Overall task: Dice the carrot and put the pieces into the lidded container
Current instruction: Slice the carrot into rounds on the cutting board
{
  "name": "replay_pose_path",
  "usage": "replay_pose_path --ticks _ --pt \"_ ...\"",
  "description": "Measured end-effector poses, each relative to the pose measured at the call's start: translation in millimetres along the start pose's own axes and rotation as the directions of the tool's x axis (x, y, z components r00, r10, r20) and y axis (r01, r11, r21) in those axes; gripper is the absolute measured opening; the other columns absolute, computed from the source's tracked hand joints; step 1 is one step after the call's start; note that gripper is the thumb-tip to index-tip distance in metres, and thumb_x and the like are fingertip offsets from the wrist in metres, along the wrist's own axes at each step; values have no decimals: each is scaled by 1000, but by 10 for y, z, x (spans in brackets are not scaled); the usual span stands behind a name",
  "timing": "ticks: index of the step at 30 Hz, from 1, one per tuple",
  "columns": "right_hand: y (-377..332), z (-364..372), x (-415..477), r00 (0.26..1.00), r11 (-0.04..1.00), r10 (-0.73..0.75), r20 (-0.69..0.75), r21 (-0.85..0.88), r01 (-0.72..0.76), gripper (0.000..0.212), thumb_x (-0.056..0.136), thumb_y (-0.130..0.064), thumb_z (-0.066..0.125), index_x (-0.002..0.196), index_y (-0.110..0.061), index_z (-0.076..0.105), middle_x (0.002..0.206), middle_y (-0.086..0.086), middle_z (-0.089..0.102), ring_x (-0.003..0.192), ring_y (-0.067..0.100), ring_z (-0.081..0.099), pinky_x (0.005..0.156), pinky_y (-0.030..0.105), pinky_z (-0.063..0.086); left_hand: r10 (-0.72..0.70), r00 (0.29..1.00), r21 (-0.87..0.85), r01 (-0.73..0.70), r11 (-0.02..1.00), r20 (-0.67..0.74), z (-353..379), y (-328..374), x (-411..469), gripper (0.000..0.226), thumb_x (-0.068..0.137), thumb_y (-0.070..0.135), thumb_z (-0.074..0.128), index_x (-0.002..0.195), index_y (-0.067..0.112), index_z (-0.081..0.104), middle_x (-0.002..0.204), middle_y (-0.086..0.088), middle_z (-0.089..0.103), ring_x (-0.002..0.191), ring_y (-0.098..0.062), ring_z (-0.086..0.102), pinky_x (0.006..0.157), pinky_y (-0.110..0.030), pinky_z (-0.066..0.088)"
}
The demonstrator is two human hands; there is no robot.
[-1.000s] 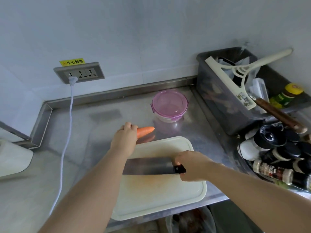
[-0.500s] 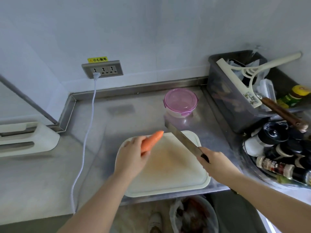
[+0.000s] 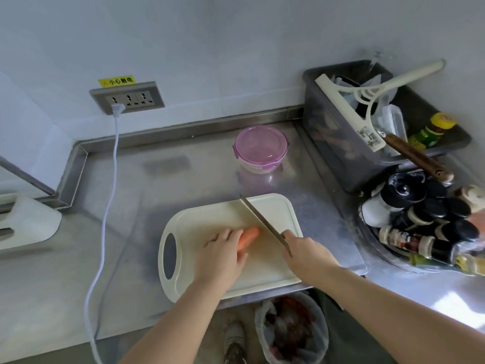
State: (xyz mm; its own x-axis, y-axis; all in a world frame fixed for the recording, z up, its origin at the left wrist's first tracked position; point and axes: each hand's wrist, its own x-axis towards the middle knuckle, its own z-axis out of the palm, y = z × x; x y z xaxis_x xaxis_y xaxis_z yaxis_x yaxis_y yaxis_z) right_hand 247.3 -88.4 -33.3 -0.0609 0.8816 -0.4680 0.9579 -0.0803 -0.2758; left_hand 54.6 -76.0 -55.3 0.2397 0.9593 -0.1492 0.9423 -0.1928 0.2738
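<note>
An orange carrot [image 3: 248, 237] lies on the cream cutting board [image 3: 278, 206] near the counter's front edge. My left hand [image 3: 220, 256] holds the carrot down, covering its near end; only the tip shows. My right hand [image 3: 305, 254] grips the handle of a cleaver [image 3: 262, 222], whose blade stands on edge just right of the carrot tip, pointing away from me. A round container with a pink clip-on lid [image 3: 260, 148] sits closed behind the board, near the back wall.
A grey bin [image 3: 341, 143] with a squeegee and utensils stands at the back right. A tray of spice bottles [image 3: 430, 229] is right of the board. A white cable [image 3: 105, 219] hangs from the wall socket at left. A lined trash can [image 3: 294, 332] stands below.
My left hand brought the carrot from the counter onto the board and laid it down. The cleaver turned from flat across the board to on edge beside the carrot tip.
</note>
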Motion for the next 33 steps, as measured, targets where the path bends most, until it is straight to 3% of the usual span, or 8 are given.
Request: replay_pose_path --ticks 4,7,16,22,27,33 --pt "21 -31 -23 997 998 -6 -76 57 10 29 103 -26 26 122 -16 45 83 7 61 71 26 60 62 37 51 16 1000 -37 -16 999 -21 29 -4 2 44 96 35 46 139 32 38 127 10 50 110 -16 53 86 -27 44" --pt "42 -42 -110 989 997 -45 -138 50 52 28 103 -25 27 124 -18 44 71 1 55 57 21 51 50 30 41 6 1000 -43 -8 999 -28 34 0 6 42 96 35 45 138 32 39 127 10 51 112 -15 52 88 -27 44" --pt "-37 -16 -208 997 997 -21 -77 69 26 28 104 -27 27 126 -20 43 83 3 63 69 21 64 69 38 59 -1 1000 -46 0 999 -28 32 13 17 39 96 33 46 134 34 41 123 12 52 109 -15 54 83 -28 46" --pt "-42 29 -192 998 999 -5 -66 37 7 28 104 -25 30 129 -21 41 89 4 65 72 21 66 70 37 60 -4 1000 -55 3 998 -14 38 12 28 39 96 33 46 135 33 41 120 10 53 106 -16 54 81 -28 46" --pt "-56 84 -150 998 998 -14 -58 -55 10 35 99 -12 44 133 -17 36 95 4 66 74 20 67 71 35 60 -11 1000 -34 10 999 -27 32 30 29 38 96 34 46 134 33 41 121 10 53 107 -16 53 79 -26 43" --pt "-104 107 -72 999 995 -27 -27 -100 24 37 100 -8 41 135 -15 33 95 6 60 67 20 53 69 30 54 2 1000 -32 -3 999 -27 21 38 34 43 96 34 47 138 31 40 126 10 52 107 -15 55 82 -25 44"
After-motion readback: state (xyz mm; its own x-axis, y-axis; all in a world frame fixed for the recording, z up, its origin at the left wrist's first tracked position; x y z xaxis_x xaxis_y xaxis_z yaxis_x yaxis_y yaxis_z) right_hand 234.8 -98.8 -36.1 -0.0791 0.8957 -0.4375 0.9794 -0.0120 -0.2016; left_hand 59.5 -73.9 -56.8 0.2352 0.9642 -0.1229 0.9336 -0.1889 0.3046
